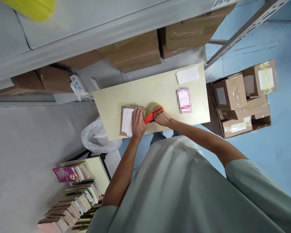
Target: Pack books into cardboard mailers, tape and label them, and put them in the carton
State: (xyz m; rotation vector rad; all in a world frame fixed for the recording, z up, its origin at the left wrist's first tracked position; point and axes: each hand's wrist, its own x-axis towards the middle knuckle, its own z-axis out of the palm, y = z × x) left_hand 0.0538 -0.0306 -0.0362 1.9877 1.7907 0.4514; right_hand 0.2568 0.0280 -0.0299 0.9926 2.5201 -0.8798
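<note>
On the pale yellow table (109,100) lies a small cardboard box (123,111) with a white paper label (127,121) on its top. My left hand (137,123) rests flat on the box, fingers stretched out across its right part and the label's edge. My right hand (163,118) is wrapped round the handle of an orange-red tape dispenser (149,118). A roll of yellowish tape (157,106) sits in the dispenser. The dispenser's front end is close beside the box's right edge; whether it touches is unclear.
White paper (187,75) and a pink pixelated item (184,100) lie on the table's right. A large carton (215,119) of taped boxes stands on the floor at right. Cardboard boxes (135,51) fill the shelf behind. Left are a plastic bag (97,137) and stacked books (72,207).
</note>
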